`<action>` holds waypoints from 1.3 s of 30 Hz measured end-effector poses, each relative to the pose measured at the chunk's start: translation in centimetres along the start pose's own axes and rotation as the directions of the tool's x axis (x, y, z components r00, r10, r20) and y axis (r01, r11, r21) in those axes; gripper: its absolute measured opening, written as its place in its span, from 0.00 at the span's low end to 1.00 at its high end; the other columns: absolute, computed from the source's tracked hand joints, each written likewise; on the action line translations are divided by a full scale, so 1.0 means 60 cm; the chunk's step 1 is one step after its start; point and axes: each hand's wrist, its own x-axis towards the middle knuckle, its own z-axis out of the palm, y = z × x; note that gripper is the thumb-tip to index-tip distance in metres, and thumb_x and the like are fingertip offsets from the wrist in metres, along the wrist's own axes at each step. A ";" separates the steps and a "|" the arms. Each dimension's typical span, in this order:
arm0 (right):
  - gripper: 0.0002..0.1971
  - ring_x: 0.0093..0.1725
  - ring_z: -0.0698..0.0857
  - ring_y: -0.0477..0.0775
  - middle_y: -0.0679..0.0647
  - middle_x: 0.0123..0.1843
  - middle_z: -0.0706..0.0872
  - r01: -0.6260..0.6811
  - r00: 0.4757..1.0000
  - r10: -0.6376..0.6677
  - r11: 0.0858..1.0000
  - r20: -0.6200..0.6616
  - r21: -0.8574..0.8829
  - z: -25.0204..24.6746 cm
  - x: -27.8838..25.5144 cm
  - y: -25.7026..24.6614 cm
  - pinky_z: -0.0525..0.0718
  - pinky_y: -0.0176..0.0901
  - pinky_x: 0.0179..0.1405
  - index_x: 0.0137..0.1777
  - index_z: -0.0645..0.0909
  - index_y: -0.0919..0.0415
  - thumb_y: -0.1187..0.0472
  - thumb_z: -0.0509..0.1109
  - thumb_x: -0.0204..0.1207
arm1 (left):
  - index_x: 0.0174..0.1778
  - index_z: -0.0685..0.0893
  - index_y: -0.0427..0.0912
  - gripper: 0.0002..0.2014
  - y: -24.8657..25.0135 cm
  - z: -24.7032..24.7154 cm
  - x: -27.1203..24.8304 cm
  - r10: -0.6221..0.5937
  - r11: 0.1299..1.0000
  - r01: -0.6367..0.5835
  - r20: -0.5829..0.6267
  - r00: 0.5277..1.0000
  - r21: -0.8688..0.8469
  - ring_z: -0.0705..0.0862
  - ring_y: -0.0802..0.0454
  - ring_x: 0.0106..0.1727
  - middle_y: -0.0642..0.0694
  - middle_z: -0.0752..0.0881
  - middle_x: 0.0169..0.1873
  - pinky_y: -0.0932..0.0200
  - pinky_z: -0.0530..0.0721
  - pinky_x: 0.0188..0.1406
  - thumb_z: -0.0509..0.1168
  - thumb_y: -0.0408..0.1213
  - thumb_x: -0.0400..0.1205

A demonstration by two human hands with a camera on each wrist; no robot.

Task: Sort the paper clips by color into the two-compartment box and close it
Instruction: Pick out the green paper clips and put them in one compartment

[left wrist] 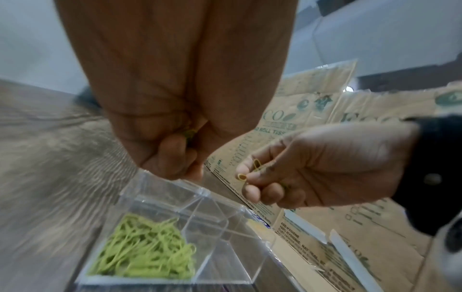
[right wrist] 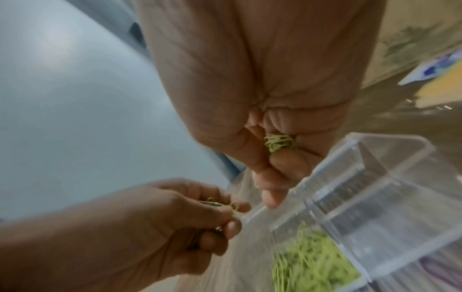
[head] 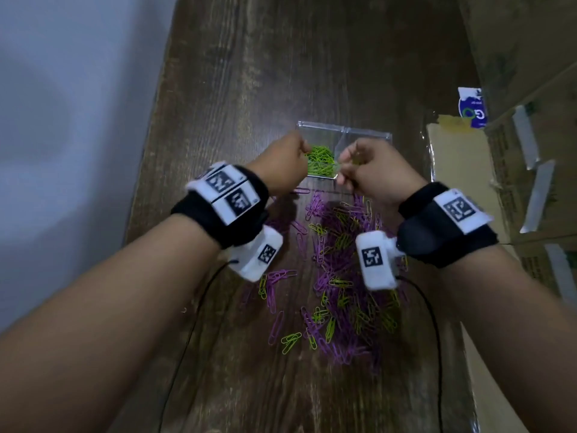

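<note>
A clear two-compartment box (head: 368, 132) stands open on the wooden table; its left compartment holds green paper clips (head: 321, 162) (left wrist: 147, 254), while the right compartment looks empty. My left hand (head: 282, 160) hovers over the box's left edge, fingers curled round green clips (right wrist: 235, 206). My right hand (head: 365, 168) hovers over the middle of the box and grips a bunch of green clips (right wrist: 278, 143) (left wrist: 255, 170). A mixed heap of purple and green clips (head: 340, 276) lies on the table nearer me than the box.
Flattened cardboard cartons (head: 468, 189) lie along the table's right side, with a blue and white wrapper (head: 471, 107) behind them. A pale wall (head: 62, 120) runs on the left. Thin black cables (head: 434, 323) trail from both wrist cameras.
</note>
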 end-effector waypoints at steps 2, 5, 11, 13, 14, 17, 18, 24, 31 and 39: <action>0.12 0.24 0.78 0.46 0.56 0.31 0.83 0.007 0.998 -0.014 0.992 -0.058 -0.124 -0.019 0.023 -0.023 0.76 0.35 0.22 0.38 0.74 0.58 0.75 0.61 0.79 | 0.55 0.78 0.38 0.10 0.033 -0.002 0.039 0.055 0.985 -0.049 -0.032 0.998 0.168 0.79 0.45 0.47 0.42 0.81 0.47 0.57 0.74 0.43 0.56 0.28 0.80; 0.10 0.29 0.85 0.51 0.61 0.34 0.86 -0.021 0.992 -0.003 0.983 -0.127 -0.185 -0.030 0.057 -0.045 0.88 0.48 0.35 0.35 0.77 0.62 0.73 0.64 0.76 | 0.54 0.82 0.35 0.11 0.061 0.001 0.081 0.070 0.949 -0.044 -0.075 0.995 0.312 0.83 0.40 0.56 0.37 0.85 0.54 0.52 0.80 0.53 0.60 0.30 0.79; 0.11 0.46 0.89 0.60 0.62 0.49 0.88 -0.099 0.976 0.030 0.943 -0.215 -0.319 -0.011 0.100 -0.060 0.89 0.54 0.48 0.47 0.84 0.64 0.67 0.75 0.64 | 0.54 0.84 0.35 0.10 0.060 0.000 0.102 -0.004 0.943 0.038 -0.102 0.995 0.329 0.84 0.43 0.56 0.37 0.86 0.54 0.52 0.83 0.56 0.65 0.30 0.78; 0.13 0.50 0.87 0.57 0.60 0.52 0.87 -0.082 0.980 0.004 0.920 -0.200 -0.384 -0.001 0.100 -0.063 0.87 0.49 0.52 0.52 0.85 0.62 0.66 0.75 0.67 | 0.58 0.84 0.35 0.13 0.051 -0.008 0.095 -0.010 0.969 0.039 -0.119 0.993 0.245 0.85 0.43 0.55 0.37 0.86 0.53 0.51 0.84 0.56 0.64 0.28 0.78; 0.13 0.53 0.86 0.57 0.60 0.54 0.87 -0.064 0.982 -0.015 0.911 -0.187 -0.407 0.004 0.102 -0.062 0.86 0.47 0.53 0.54 0.85 0.62 0.65 0.75 0.68 | 0.57 0.85 0.35 0.13 0.047 -0.014 0.089 -0.012 0.982 0.035 -0.128 0.992 0.184 0.86 0.43 0.53 0.37 0.87 0.52 0.51 0.85 0.55 0.64 0.26 0.78; 0.13 0.59 0.84 0.57 0.59 0.60 0.85 -0.013 0.986 -0.066 0.889 -0.155 -0.457 0.014 0.093 -0.064 0.82 0.42 0.56 0.57 0.85 0.61 0.66 0.73 0.72 | 0.44 0.85 0.37 0.08 0.030 -0.037 0.058 -0.050 0.996 0.037 -0.178 0.983 -0.075 0.90 0.43 0.42 0.35 0.87 0.43 0.51 0.90 0.43 0.65 0.22 0.76; 0.13 0.59 0.84 0.57 0.59 0.60 0.85 0.004 0.984 -0.088 0.880 -0.155 -0.474 0.018 0.089 -0.064 0.80 0.40 0.54 0.57 0.85 0.60 0.67 0.72 0.72 | 0.39 0.83 0.38 0.08 0.021 -0.046 0.043 -0.056 0.991 0.031 -0.191 0.980 -0.131 0.89 0.46 0.36 0.36 0.86 0.38 0.53 0.90 0.39 0.65 0.21 0.76; 0.08 0.37 0.81 0.46 0.51 0.39 0.83 0.222 0.971 -0.239 0.875 0.016 -0.430 0.067 0.021 -0.044 0.74 0.30 0.35 0.45 0.86 0.58 0.71 0.70 0.71 | 0.38 0.86 0.37 0.06 -0.075 -0.053 -0.082 -0.077 0.986 0.083 -0.043 0.996 0.144 0.85 0.51 0.32 0.38 0.89 0.35 0.57 0.84 0.41 0.66 0.23 0.75; 0.06 0.48 0.83 0.56 0.52 0.46 0.82 0.447 0.890 -0.304 0.729 0.340 -0.519 0.183 -0.046 0.031 0.80 0.49 0.46 0.46 0.87 0.55 0.61 0.74 0.70 | 0.36 0.85 0.43 0.05 -0.163 -0.014 -0.159 -0.141 0.958 0.174 -0.156 0.978 0.228 0.84 0.51 0.36 0.48 0.86 0.32 0.62 0.78 0.39 0.75 0.32 0.70; 0.05 0.49 0.82 0.61 0.56 0.48 0.81 0.366 0.930 -0.294 0.723 0.218 -0.586 0.169 -0.047 0.069 0.81 0.53 0.46 0.46 0.86 0.58 0.64 0.73 0.71 | 0.34 0.85 0.38 0.04 -0.167 -0.009 -0.156 -0.073 0.961 0.099 -0.107 0.992 0.259 0.83 0.50 0.35 0.49 0.83 0.29 0.61 0.76 0.37 0.74 0.32 0.71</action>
